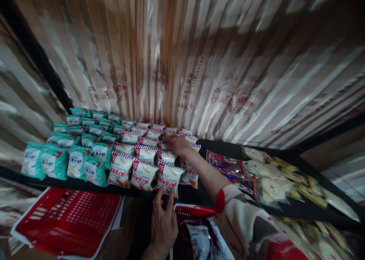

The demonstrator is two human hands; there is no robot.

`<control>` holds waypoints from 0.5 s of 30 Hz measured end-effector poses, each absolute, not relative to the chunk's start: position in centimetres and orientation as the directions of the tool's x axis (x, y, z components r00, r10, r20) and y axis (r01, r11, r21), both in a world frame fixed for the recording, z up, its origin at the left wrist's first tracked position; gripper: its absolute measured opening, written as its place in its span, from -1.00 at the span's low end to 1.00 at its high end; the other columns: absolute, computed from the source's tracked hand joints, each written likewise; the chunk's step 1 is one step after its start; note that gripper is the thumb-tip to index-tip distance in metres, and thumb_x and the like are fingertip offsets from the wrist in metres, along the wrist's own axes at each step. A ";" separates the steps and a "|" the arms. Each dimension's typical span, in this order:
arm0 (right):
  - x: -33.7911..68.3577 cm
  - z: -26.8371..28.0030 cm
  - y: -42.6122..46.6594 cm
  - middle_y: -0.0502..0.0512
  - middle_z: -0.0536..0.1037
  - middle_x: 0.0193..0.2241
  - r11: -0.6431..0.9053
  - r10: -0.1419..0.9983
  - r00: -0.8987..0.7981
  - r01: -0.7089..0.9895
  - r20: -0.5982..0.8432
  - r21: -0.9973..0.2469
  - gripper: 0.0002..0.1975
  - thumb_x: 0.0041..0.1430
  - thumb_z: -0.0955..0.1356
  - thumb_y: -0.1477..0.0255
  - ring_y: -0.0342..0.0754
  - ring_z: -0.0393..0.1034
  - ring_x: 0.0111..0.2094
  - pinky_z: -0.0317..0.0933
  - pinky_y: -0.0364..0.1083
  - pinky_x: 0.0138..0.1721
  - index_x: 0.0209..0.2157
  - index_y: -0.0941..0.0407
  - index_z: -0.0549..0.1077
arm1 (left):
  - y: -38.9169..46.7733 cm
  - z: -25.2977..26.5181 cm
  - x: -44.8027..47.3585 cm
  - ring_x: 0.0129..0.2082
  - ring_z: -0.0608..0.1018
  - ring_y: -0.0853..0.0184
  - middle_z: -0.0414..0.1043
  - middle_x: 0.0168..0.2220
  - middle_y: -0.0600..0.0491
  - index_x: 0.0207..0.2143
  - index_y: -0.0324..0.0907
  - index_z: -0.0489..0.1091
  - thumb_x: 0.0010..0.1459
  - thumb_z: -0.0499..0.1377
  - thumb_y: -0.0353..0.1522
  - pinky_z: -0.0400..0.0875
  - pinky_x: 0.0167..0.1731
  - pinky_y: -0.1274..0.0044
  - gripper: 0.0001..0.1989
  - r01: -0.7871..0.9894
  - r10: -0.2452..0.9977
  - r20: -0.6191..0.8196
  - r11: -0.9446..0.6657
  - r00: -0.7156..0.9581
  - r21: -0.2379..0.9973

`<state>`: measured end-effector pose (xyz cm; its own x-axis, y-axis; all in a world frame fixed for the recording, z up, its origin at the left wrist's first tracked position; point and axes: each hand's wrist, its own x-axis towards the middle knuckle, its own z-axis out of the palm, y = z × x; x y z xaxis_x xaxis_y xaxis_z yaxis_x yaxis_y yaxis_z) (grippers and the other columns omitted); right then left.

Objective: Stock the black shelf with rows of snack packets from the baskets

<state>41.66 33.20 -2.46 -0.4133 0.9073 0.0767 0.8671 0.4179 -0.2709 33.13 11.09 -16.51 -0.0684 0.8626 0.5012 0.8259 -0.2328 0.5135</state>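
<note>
Head view: white snack bags [120, 170], in rows across the middle of a black shelf [201, 191]; teal bags [53, 163] toward its left end, red packets [226, 164] to their right. Front-row bag [170, 175]: printed face outward, long axis near upright, at the shelf's front edge, straight ahead of the left hand [164, 227], the nearer of the two. Left hand: thumb and finger parted, tips at the bag's lower edge, no closed grip seen. Right hand [177, 144]: extended from the right over the rows behind, nearer the back edge; fingertips hidden among bags, grip cannot be told.
</note>
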 end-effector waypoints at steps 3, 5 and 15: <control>40.3 -3.0 34.6 0.06 0.56 -0.15 0.375 0.924 -0.383 0.903 0.001 -0.211 -0.69 0.11 0.34 0.44 0.03 0.45 -0.16 0.26 -0.03 -0.16 -0.09 -0.08 0.48 | 11.1 -16.7 33.2 0.07 0.31 0.18 0.00 0.18 -0.11 0.24 0.03 0.01 0.11 -0.03 -0.56 0.45 -0.13 0.41 -0.34 0.824 0.864 0.498 -0.226 -0.076 0.519; 40.0 -3.3 35.0 0.06 0.59 -0.21 0.371 0.925 -0.380 0.906 -0.009 -0.207 -0.72 0.09 0.35 0.43 0.06 0.47 -0.19 0.27 -0.01 -0.19 -0.13 -0.08 0.51 | 11.2 -16.7 33.3 0.06 0.32 0.18 -0.01 0.18 -0.11 0.24 0.04 -0.01 0.10 -0.03 -0.56 0.46 -0.15 0.41 -0.33 0.825 0.869 0.487 -0.211 -0.087 0.524; 40.8 -2.3 35.8 0.04 0.60 -0.26 0.347 0.938 -0.341 0.932 0.069 -0.109 -0.81 0.14 0.30 0.40 0.01 0.46 -0.21 0.24 -0.08 -0.21 -0.28 -0.04 0.56 | 12.1 -16.8 33.5 0.07 0.31 0.16 -0.06 0.23 -0.09 0.25 0.06 -0.02 0.13 -0.03 -0.54 0.44 -0.14 0.38 -0.35 0.815 0.875 0.466 -0.171 -0.133 0.554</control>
